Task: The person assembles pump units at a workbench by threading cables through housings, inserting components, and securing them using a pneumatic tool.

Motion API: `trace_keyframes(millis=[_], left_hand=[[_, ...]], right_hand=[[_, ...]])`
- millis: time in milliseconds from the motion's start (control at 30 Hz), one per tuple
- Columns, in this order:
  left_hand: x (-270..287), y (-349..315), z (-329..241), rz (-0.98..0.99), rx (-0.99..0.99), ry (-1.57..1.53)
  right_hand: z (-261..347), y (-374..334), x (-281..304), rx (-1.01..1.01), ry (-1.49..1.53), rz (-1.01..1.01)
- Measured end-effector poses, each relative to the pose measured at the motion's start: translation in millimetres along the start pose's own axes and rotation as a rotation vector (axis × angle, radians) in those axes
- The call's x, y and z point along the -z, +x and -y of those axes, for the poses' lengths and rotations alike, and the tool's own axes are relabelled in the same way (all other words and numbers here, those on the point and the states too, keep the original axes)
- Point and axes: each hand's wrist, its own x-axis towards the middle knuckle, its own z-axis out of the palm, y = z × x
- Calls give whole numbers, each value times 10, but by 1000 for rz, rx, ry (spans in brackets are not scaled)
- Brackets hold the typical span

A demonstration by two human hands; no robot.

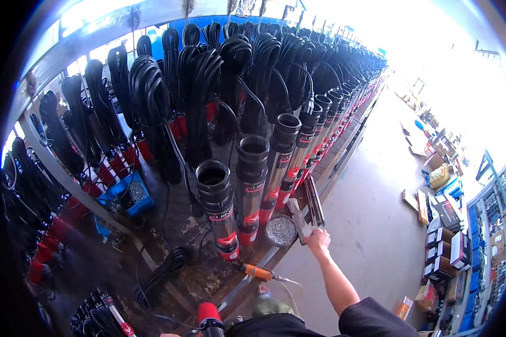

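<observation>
My right hand (319,240) reaches past the bench's edge, its fingers curled at the near end of long, narrow metal strips (315,205). A pale, flat piece (301,220) lies against the strips. Beside it stands a round dish (281,231) full of small metal parts. Only a sliver of skin shows of my left hand (170,335) at the lower edge, next to a red-capped cylinder (209,314); its fingers are hidden. An upright steel pump (222,210) with a black top and red base stands before me. An orange air screwdriver (257,272) lies near it.
More pumps (287,135) stand in a row running far back. Coiled black cables (202,73) hang above the bench. A blue bin (132,194) with small parts sits left, behind a metal frame bar (73,185). Boxes (447,247) and shelving (489,213) line the right side.
</observation>
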Motion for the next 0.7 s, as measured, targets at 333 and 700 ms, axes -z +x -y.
trace_keyframes(millis=[333,700], left_hand=[[139,-312,1884,86,361,111],[-134,295,1679,86,-89,340]], right_hand=[[876,-2172,399,801,808,24],[2514,-2858,232,1371,827,563]])
